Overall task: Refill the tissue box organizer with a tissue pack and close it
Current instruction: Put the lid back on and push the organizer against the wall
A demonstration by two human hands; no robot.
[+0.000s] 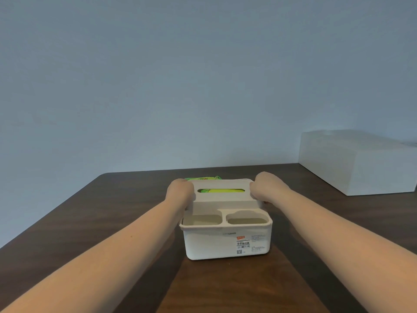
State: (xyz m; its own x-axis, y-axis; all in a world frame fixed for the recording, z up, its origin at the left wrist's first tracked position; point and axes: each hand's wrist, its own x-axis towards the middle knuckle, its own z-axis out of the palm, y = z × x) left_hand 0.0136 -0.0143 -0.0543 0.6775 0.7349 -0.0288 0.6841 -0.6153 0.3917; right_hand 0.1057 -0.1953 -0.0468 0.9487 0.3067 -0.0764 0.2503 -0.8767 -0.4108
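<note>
A cream tissue box organizer (212, 242) stands on the dark wooden table (94, 213), with two open compartments at its front. Its slotted lid (222, 185) lies over the rear part. A green tissue pack (220, 190) shows through the slot and sticks out behind the lid's far left edge. My left hand (179, 194) grips the lid's left end and my right hand (268, 188) grips its right end. Fingers of both hands are curled around the lid's edges.
A large white box (358, 163) sits at the table's back right, near the wall. The table's left edge runs diagonally toward the near left. A plain pale wall stands behind the table.
</note>
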